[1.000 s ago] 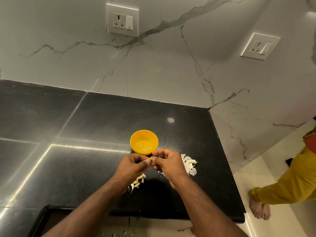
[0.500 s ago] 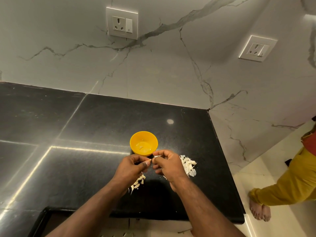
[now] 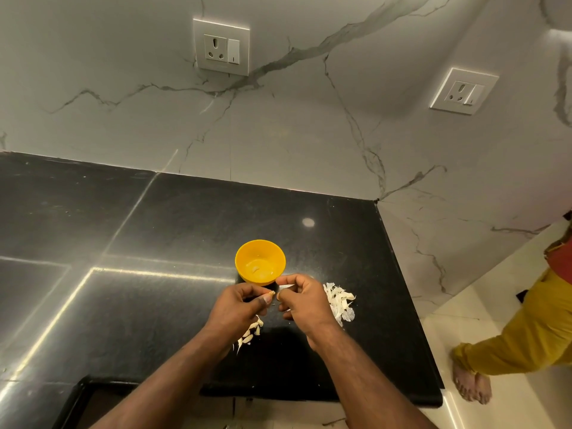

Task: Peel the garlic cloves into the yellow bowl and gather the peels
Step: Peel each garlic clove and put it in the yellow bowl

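Hands meet just in front of the small round yellow plastic bowl (image 3: 260,262) in the head view, the only view there is, held low over the glossy black stone desk (image 3: 154,230) so that whatever drops lands within reach. The left hand (image 3: 238,308) has its fingers (image 3: 265,300) curled, pinching a small pale garlic clove (image 3: 271,293) at the tip, while the right hand (image 3: 301,300) faces it with fingers curled round what looks like a thin white strip of skin (image 3: 286,285); the gap between the two suggests peel being drawn off the clove. The bowl sits close behind the hands, probably so a bare clove can be dropped in with a short reach, and one pale piece already lies on its bottom. Loose white papery peels (image 3: 340,300) are heaped on the desk to the right of the right hand, and a cluster of unpeeled pale cloves (image 3: 250,332) lies under the left wrist, keeping stock and waste on separate sides.
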Demonstrator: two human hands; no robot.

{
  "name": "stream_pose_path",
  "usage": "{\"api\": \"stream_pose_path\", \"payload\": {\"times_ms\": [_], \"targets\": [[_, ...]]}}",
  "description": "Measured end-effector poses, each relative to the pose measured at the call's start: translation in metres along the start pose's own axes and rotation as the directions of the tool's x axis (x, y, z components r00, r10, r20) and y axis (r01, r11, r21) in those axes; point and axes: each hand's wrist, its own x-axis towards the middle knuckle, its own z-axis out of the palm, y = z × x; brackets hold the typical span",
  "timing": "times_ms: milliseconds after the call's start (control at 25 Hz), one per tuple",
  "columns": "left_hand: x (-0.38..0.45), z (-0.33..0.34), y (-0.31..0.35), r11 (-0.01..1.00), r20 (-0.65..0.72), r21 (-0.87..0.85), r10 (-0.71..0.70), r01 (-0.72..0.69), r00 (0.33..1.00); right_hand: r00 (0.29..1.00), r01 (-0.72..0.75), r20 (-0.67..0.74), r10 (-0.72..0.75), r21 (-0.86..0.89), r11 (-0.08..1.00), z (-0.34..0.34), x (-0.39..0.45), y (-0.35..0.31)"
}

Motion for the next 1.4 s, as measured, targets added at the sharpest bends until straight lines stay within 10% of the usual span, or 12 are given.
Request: {"api": "stream_pose_path", "payload": {"times_ms": [480, 1000, 1400], "targets": [[0.001, -0.003, -0.002, 1.0, 0.021, -0.006, -0.009, 0.009, 1.0, 0.998, -0.025, 0.055, 0.022, 0.058, 0.998, 0.0, 0.006, 0.0], [0.003, 0.0, 0.004, 0.986, 0.033, -0.152, -0.065, 0.069, 0.997, 0.989, 0.05, -0.095, -0.118, -0.528, 0.848, -0.017, 0.012, 0.019], [0.002, -0.002, 0.004, 0.993, 0.056, -0.102, -0.046, 0.051, 0.997, 0.983, 0.173, -0.003, -0.181, -0.28, 0.944, -0.009, 0.016, 0.002]]}}
